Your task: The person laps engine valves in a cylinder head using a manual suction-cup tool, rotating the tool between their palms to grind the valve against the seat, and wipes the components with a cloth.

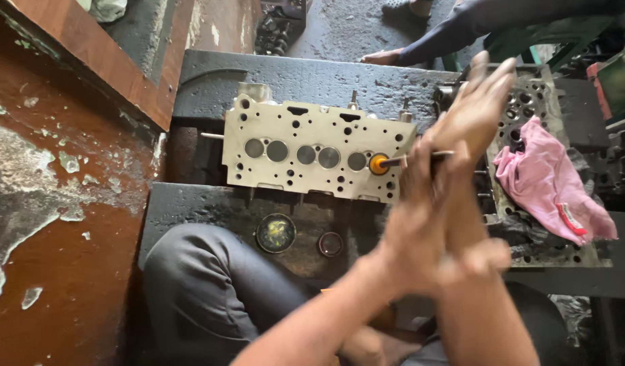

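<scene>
A pale metal cylinder head (292, 177) with a row of round valve faces lies on a dark greasy block (210, 203). A thin stick (411, 159) with an orange suction cup (378, 164) at its tip sits on the rightmost valve. My left hand (417, 217) and my right hand (478, 112) are pressed flat, palm to palm, with the stick between them. Both hands are blurred. The right hand's fingers stretch up past the left hand.
A round tin of yellowish paste (276, 232) and a small dark lid (330, 244) lie below the head. A pink cloth (550, 183) rests on a second engine part (533, 95) at right. Another person's hand (387, 57) leans in at the top. My grey-trousered knee (210, 285) is below.
</scene>
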